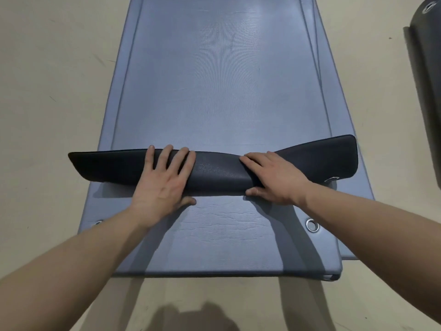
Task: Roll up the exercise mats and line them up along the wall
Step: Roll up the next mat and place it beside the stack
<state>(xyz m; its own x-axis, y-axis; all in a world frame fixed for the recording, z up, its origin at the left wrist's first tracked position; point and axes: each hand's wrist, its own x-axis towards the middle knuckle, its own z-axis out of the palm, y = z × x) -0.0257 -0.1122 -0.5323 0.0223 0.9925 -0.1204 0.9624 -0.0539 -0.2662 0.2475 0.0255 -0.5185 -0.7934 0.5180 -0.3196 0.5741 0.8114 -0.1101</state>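
Your left hand [164,180] lies flat, fingers spread, on the folded-over near end of the top mat [214,91], thumb at the fold's near edge. Your right hand [274,177] clamps the same dark fold [219,173] just to the right, fingers on top, thumb under. The fold spans the blue stack [214,247] on the floor [47,91]; a dark rolled mat [427,80] sits far right.

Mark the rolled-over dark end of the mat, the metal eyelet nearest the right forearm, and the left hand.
rolled mat end [219,172], head view, bare middle between the hands.
metal eyelet [312,225], head view, ring's rim.
left hand [164,181], head view, back of the hand.
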